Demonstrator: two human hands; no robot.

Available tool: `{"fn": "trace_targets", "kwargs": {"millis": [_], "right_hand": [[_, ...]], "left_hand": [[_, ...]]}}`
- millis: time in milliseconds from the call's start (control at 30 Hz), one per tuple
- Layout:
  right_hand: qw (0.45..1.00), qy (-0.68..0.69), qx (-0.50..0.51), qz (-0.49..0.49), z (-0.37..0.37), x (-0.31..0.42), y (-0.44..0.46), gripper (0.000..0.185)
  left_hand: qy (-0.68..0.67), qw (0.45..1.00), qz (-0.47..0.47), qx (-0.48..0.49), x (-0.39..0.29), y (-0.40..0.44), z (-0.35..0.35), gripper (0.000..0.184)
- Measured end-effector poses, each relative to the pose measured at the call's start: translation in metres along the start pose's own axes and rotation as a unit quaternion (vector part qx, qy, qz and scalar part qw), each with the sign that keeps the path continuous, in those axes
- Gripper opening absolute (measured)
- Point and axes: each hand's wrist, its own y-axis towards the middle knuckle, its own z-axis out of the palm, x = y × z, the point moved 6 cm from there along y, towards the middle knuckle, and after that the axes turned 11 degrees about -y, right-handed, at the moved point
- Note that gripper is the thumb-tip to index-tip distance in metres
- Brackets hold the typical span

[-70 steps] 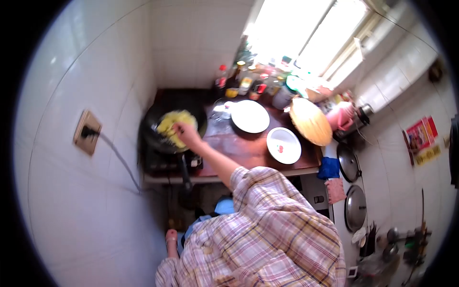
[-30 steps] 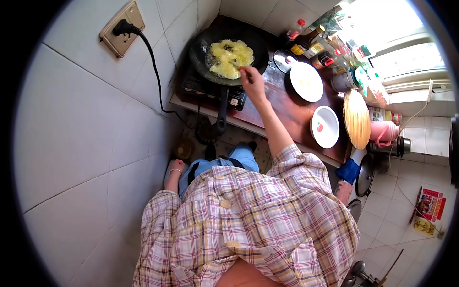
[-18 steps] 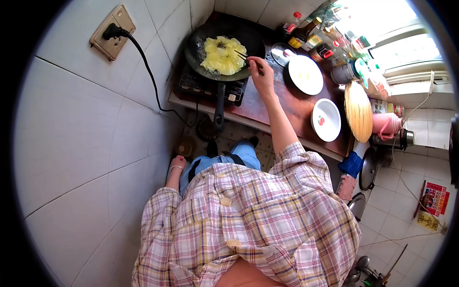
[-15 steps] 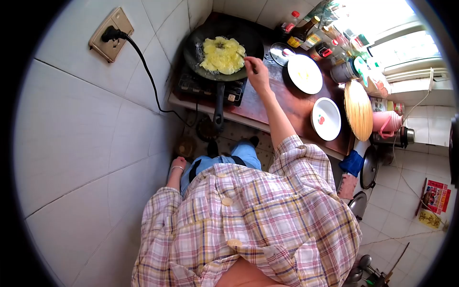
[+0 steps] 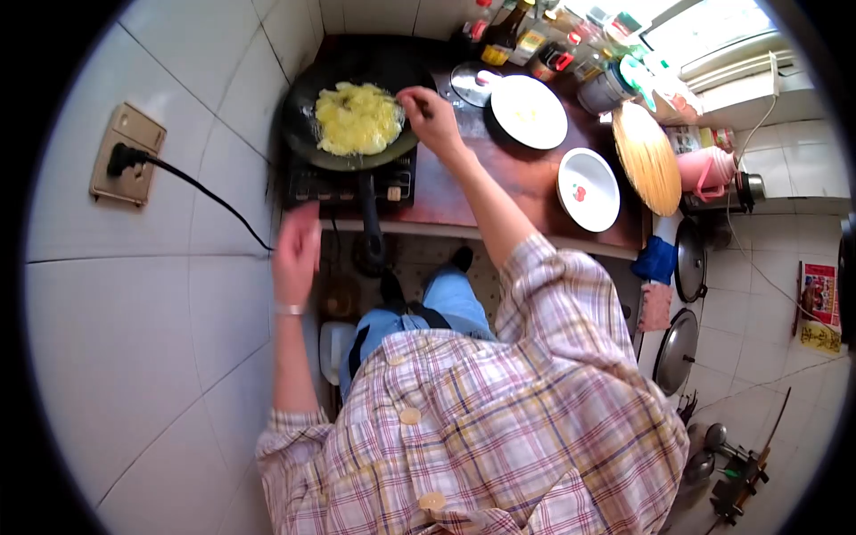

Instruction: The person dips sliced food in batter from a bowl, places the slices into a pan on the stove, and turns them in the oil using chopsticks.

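The tabletop (image 5: 450,192) carries a black wok (image 5: 310,87) on a cooker (image 5: 308,191). Yellow food (image 5: 359,120) lies inside the wok. To the right are a white plate (image 5: 535,109) and a smaller bowl (image 5: 590,190). The right hand (image 5: 434,123) has its grip closed on a dark utensil (image 5: 423,110) beside the food. The left hand (image 5: 297,254) is near the cooker, its grip too blurred to tell.

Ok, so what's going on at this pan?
The right hand grips a slim dark utensil, mostly hidden, by the rim of the black pan, where yellow food lies. The left hand, blurred, is raised near the hob, apparently holding nothing. A plate and bowl stand on the counter.
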Motion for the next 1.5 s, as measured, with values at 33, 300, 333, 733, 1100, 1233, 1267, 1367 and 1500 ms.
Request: {"fn": "trace_targets", "kwargs": {"millis": [33, 300, 333, 733, 1100, 1233, 1267, 1367, 1500], "right_hand": [[1.0, -0.01, 0.002, 0.002, 0.005, 0.0, -0.001, 0.01], [0.995, 0.088, -0.019, 0.039, 0.01, 0.025, 0.007, 0.016], [0.998, 0.053, -0.029, 0.027, 0.006, 0.021, 0.005, 0.016], [0.993, 0.101, 0.067, 0.013, 0.026, 0.033, -0.023, 0.014], [0.996, 0.039, 0.084, -0.007, 0.018, 0.032, -0.021, 0.013], [0.998, 0.026, 0.049, 0.024, -0.002, 0.03, -0.022, 0.014], [0.997, 0.01, 0.072, -0.002, -0.004, 0.04, -0.025, 0.014], [0.995, 0.014, 0.098, -0.014, -0.002, 0.045, -0.036, 0.013], [0.999, -0.027, 0.033, 0.029, -0.032, 0.022, -0.038, 0.013]], "left_hand": [[-0.014, 0.986, 0.161, 0.039, -0.081, 0.012, 0.035, 0.023], [0.102, 0.889, 0.108, 0.433, -0.151, -0.05, 0.125, 0.012], [0.175, 0.925, 0.036, 0.336, -0.096, -0.029, 0.098, 0.015], [0.468, 0.846, -0.205, 0.152, 0.341, -0.058, -0.093, 0.022], [0.239, 0.871, -0.423, 0.073, 0.389, -0.101, -0.074, 0.022], [0.238, 0.911, -0.337, -0.03, 0.409, -0.102, -0.08, 0.02], [0.223, 0.926, -0.287, -0.106, 0.414, -0.103, -0.087, 0.02], [0.285, 0.905, -0.282, -0.142, 0.436, -0.112, -0.096, 0.022], [0.184, 0.905, -0.356, -0.144, 0.411, -0.124, -0.088, 0.023]]}}
